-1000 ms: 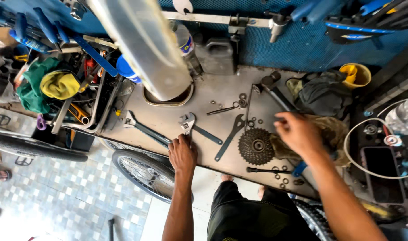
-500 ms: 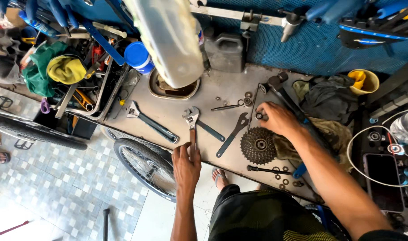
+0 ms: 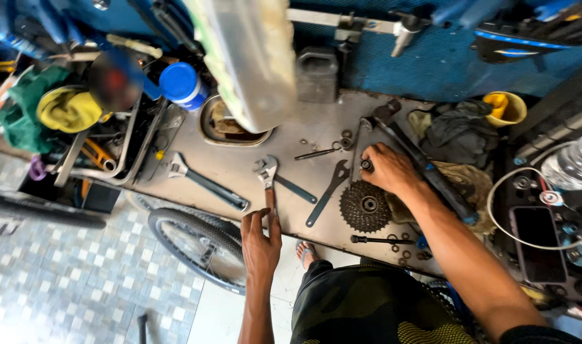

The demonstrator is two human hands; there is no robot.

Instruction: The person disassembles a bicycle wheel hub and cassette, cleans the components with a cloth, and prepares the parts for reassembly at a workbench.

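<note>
Fingers: L hand (image 3: 260, 245) on adjustable wrench (image 3: 268, 181)

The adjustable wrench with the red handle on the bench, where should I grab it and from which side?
Grip the adjustable wrench by its straight red handle, coming from the near bench edge. The handle points toward you, right at your left hand, while the jaw head lies farther back beside other tools.

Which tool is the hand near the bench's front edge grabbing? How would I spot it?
Start at the grey metal workbench and go to its front edge, in the middle. There the left hand grips the handle of an adjustable wrench, pointing away from the person. Unlike the flat dark spanner and the darker long wrench beside it, it has a shiny silver jaw head.
</note>
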